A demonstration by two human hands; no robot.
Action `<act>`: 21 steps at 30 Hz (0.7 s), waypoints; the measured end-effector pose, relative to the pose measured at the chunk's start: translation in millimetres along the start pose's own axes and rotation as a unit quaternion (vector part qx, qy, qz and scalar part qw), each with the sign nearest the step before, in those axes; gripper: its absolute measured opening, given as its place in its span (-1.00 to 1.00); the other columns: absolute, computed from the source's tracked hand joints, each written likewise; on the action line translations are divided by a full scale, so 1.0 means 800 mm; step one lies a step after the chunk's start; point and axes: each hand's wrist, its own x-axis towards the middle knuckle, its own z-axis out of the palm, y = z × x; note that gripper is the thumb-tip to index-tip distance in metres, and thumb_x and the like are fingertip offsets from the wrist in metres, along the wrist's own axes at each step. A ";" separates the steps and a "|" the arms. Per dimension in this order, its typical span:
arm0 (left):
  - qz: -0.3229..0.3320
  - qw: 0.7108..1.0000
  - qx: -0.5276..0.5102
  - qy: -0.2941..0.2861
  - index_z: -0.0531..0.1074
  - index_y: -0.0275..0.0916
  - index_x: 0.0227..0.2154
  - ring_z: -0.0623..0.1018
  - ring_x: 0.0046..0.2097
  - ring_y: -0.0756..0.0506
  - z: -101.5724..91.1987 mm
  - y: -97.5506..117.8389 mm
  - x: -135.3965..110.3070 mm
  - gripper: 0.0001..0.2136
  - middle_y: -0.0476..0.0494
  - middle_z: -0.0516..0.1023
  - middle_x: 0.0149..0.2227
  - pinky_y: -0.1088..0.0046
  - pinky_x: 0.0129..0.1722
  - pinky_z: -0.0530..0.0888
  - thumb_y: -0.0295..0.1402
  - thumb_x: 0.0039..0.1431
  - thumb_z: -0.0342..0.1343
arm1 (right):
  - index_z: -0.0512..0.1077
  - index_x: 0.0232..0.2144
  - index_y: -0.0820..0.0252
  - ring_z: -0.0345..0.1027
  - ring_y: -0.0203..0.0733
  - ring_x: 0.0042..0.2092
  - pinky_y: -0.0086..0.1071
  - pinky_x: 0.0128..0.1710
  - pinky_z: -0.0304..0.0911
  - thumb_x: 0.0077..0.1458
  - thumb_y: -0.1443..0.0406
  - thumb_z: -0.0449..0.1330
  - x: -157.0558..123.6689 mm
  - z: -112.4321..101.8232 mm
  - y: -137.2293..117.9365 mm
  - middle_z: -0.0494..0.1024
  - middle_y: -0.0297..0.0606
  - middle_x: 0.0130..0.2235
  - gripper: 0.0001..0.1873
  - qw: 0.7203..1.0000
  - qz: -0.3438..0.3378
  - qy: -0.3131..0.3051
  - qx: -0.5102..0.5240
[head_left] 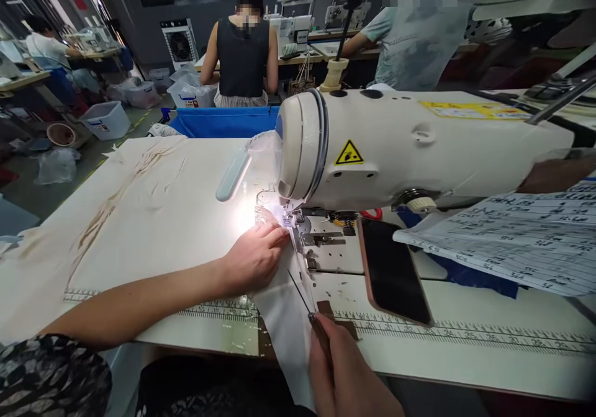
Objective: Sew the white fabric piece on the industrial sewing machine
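A strip of white fabric point(284, 308) runs from the table's near edge up to the needle area point(287, 217) of a white sewing machine point(400, 147). My left hand point(254, 257) lies flat on the fabric just left of the presser foot, fingers pointing at the needle. My right hand point(347, 376) is at the near edge, closed on a thin pointed tool point(300, 293) whose tip rests on the fabric's right edge.
A dark phone point(393, 274) lies right of the needle plate. A stack of printed papers point(521, 237) sits at right. Tape rulers run along the table front point(465, 333). Blue bin point(223, 122) behind the table. Other people work at machines beyond.
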 end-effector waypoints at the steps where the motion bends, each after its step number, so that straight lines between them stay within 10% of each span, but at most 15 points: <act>1: 0.006 1.000 -0.011 0.008 0.46 -0.44 -0.07 0.45 0.05 -0.24 0.000 -0.002 -0.003 -0.67 -0.39 0.46 0.08 0.08 0.04 0.54 -0.48 0.31 -0.18 | 0.35 -0.03 0.24 0.59 -0.25 -0.32 -0.53 -0.44 0.38 0.41 0.33 -0.04 0.002 0.001 0.001 0.64 -0.23 -0.24 -0.79 1.000 -0.007 0.002 -0.007; 21: -0.001 1.000 0.008 -0.019 0.32 -0.58 0.14 0.36 0.20 -0.35 0.000 0.004 -0.010 -0.56 -0.48 0.35 0.21 0.00 0.17 0.44 -0.42 0.29 -0.12 | 0.36 -0.10 0.21 0.57 -0.22 -0.32 -0.48 -0.43 0.39 0.44 0.31 -0.15 0.027 0.003 -0.001 0.63 -0.23 -0.26 -0.71 0.998 -0.015 0.019 -0.061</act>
